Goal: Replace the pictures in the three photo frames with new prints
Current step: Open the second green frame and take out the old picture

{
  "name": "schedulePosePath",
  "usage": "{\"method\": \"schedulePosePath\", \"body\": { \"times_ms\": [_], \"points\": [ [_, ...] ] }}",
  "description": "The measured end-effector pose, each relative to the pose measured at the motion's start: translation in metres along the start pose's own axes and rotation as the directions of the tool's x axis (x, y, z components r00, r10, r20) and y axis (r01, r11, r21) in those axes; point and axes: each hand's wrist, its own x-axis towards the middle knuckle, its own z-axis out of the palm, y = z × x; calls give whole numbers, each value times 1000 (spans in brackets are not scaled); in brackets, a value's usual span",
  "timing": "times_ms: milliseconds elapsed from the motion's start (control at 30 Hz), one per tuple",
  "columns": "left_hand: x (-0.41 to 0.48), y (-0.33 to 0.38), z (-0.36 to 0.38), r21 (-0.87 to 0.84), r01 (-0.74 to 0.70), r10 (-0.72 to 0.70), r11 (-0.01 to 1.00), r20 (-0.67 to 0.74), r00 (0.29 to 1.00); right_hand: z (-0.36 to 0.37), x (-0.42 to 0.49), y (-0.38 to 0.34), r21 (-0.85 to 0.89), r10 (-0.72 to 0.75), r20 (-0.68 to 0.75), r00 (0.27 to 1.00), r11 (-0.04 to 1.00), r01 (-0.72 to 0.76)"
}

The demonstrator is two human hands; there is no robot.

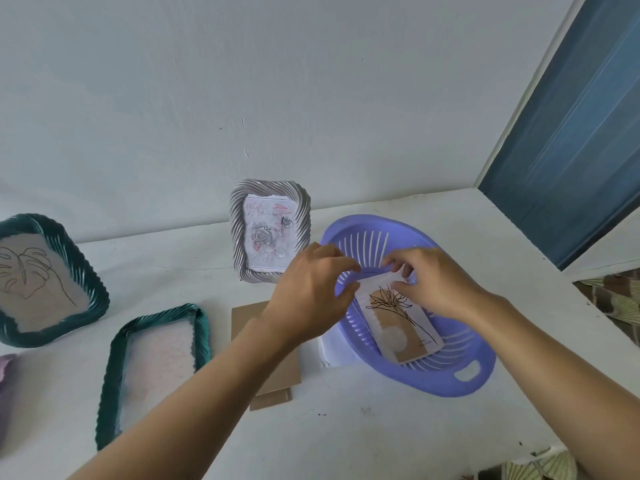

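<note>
By the right edge of the tabletop, in a slotted oval plastic basket, the left hand and right hand pinch a paper flower print; their fingers hide its top edge.

White counter in front of me: grey frame upright at the back by the wall. Propped teal frame far left, flat teal frame nearer. Cardboard pcs mid, purple basket right, w/ white paper at its edge.
</note>
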Motion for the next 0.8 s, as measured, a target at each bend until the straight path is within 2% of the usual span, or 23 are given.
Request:
{"method": "schedulePosePath", "body": {
  "times_ms": [67, 167, 333, 500, 667, 800],
  "points": [
    [16, 4, 5, 128, -47, 30, 991, 134, 990, -1, 7, 7, -112, -59, 81, 995, 991, 68],
    [37, 9, 14, 287, -97, -11, 953, 354, 935, 1, 15, 10, -206, -103, 173, 980, 969, 138],
    [61, 11, 32, 491, -205, -119, 846, 550, 826, 6, 26, 14, -296, -108, 255, 961, 937, 184],
    [65, 19, 51, 537, -188, -207, 823, 590, 780, 12, 34, 22, -296, -100, 309, 946, 935, 196],
    [66, 19, 55, 536, -113, -244, 837, 549, 799, 12, 34, 23, -241, -117, 265, 957, 953, 183],
    [64, 19, 56, 538, -80, -239, 839, 496, 835, 13, 30, 25, -281, -180, 164, 970, 934, 221]
  ]
}}
